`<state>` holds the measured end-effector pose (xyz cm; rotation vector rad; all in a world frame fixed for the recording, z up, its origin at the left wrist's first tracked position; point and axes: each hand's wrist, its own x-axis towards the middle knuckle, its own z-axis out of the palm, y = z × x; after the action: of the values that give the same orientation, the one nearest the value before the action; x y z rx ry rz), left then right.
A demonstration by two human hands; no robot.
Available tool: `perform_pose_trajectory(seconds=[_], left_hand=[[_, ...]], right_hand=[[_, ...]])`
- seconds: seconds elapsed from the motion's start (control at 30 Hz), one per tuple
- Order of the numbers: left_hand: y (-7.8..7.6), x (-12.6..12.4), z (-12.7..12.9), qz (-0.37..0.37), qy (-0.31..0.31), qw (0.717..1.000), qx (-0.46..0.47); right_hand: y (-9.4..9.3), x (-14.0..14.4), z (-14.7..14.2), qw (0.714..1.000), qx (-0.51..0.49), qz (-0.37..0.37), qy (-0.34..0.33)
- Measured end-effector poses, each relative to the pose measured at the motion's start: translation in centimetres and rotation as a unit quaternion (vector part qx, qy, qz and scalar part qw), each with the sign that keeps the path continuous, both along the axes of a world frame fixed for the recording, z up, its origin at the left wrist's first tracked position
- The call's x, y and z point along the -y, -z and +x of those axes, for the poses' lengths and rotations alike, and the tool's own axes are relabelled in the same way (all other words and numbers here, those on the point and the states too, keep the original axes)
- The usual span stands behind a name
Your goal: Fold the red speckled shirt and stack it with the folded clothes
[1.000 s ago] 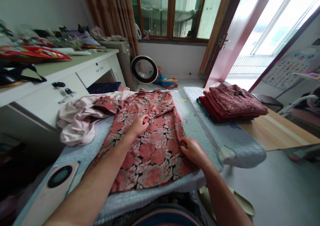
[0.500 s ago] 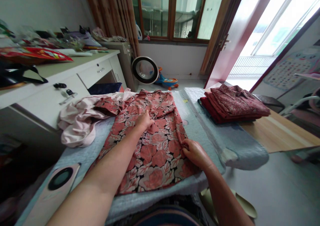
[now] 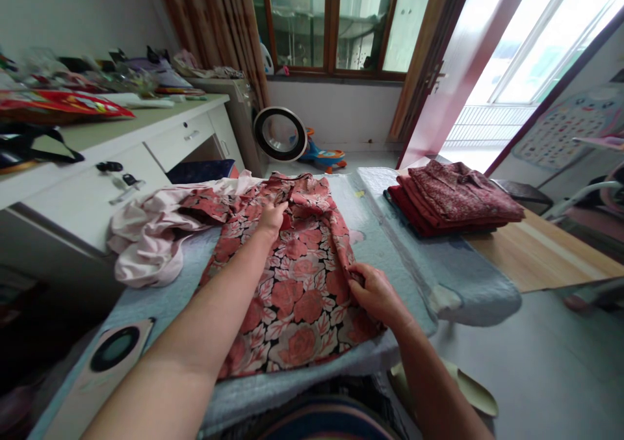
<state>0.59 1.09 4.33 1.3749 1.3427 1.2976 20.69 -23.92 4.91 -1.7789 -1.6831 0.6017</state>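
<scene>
A floral shirt (image 3: 302,284) in red, beige and black lies spread on the pale blue covered table (image 3: 375,232), its collar end pointing away from me. My left hand (image 3: 272,220) is closed on a raised fold of it near the upper middle, and the cloth bunches around the fingers. At the shirt's right edge, my right hand (image 3: 374,289) pinches the cloth with its fingertips. One sleeve stretches left over a crumpled pale pink garment (image 3: 151,238).
A stack of folded red clothes (image 3: 458,196) sits on the right, partly over a wooden board (image 3: 541,251). A pink slab-like device with a round dark window (image 3: 117,349) lies front left. Beyond stand a cluttered white desk (image 3: 185,138) and a washing machine with its round door (image 3: 280,134) open.
My left hand has shifted a little left and away from me, lifting the cloth into a larger fold. My right hand keeps its pinch on the right edge, which has drawn slightly inward.
</scene>
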Motion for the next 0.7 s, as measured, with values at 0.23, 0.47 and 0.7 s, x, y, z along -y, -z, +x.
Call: perform_pose_trajectory(seconds=[0.23,0.47,0.7], left_hand=[[-1.1,-0.2,-1.6,-0.004,-0.005,0.990,0.141],[-0.7,-0.5,-2.1,-0.016,0.041,0.989,0.140],[-1.1,1.3,-0.3,0.029,0.129,0.986,0.102]], right_hand=[[0.2,0.2,-1.8,0.999,0.028,-0.008,-0.046],[0.3,0.2,-1.5,0.999,0.014,-0.025,-0.040],[0.5,0.1,2.3,0.997,0.040,-0.058,0.009]])
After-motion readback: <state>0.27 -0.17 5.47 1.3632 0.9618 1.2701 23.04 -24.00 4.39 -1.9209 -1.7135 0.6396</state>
